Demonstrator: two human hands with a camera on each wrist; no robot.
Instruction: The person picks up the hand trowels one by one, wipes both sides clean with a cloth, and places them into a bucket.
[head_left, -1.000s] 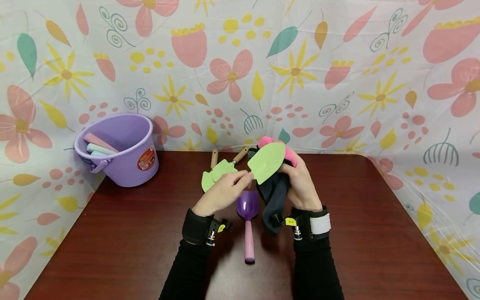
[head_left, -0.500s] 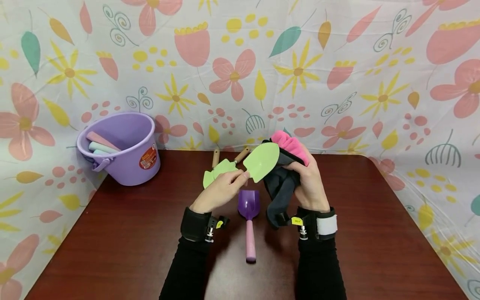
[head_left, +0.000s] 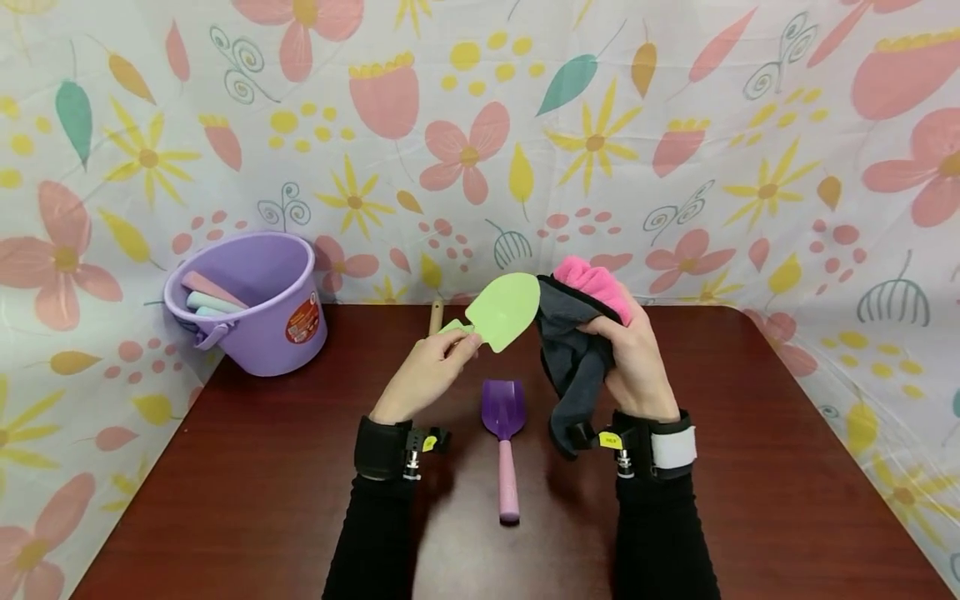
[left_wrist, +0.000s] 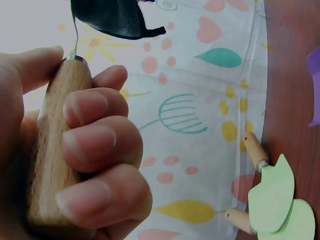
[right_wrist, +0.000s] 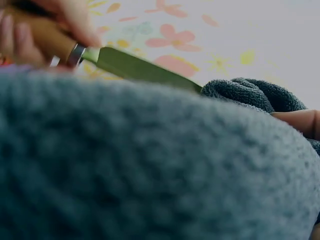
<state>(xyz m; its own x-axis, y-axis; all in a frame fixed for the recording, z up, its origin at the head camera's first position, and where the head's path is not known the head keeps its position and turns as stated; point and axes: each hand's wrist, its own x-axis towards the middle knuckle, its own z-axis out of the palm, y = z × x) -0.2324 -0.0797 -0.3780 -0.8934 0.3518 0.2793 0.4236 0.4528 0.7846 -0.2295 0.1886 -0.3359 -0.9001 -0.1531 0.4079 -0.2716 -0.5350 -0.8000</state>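
Above a dark wooden table [head_left: 750,467], a person's left hand [head_left: 427,375] is gripping a green garden trowel [head_left: 504,312] by its wooden handle [left_wrist: 55,150], fingers curled tightly around it. The right hand [head_left: 637,358] is clutching a grey-and-pink cloth [head_left: 573,350], bunched against the blade's edge. The trowel is likely light and rigid, its smooth blade slippery, so the handle is the surest hold; the cloth is soft and limp. A purple scoop [head_left: 504,442] is lying below, a purple bucket [head_left: 255,300] standing well apart at left.
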